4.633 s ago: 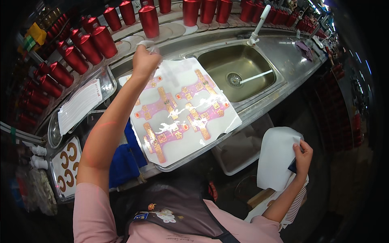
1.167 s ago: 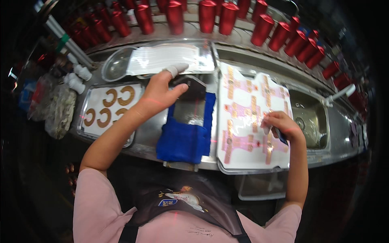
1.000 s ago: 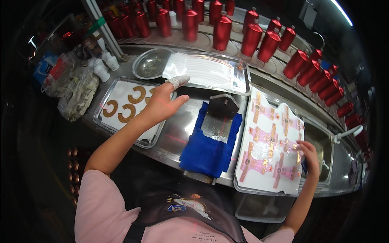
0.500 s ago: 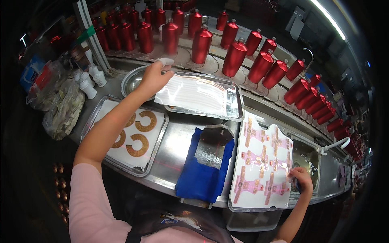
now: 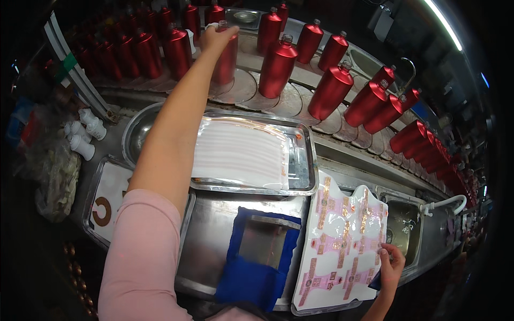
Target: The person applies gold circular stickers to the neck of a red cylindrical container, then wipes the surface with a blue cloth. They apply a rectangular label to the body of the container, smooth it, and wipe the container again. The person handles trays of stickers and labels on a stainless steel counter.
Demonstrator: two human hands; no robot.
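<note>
My left hand [image 5: 217, 40] reaches far forward to the top of a red bottle [image 5: 225, 61], its fingers closed at the neck. A small edge of white tissue [image 5: 213, 24] shows beside those fingers; most of it is hidden. My right hand [image 5: 392, 262] is closed at the right edge of a sheet of pink and gold decals [image 5: 337, 243]. Just under it shows a small dark-blue item [image 5: 376, 280], whose kind I cannot make out. Between my arms lies a blue cloth [image 5: 251, 281] around a flat metal plate [image 5: 262, 246].
Red bottles stand on round plates [image 5: 292, 100] along the far side. A metal tray [image 5: 308, 184] holds striped white sheets [image 5: 241, 155]. Left are a tray with gold ring decals [image 5: 101, 211], a metal bowl [image 5: 131, 142] and small white bottles [image 5: 81, 147]. A sink [image 5: 402, 227] is at right.
My left hand has moved forward from over the striped sheets to the red bottle, taking the tissue along. The view has shifted forward; my right hand stays by the decal sheet's edge.
</note>
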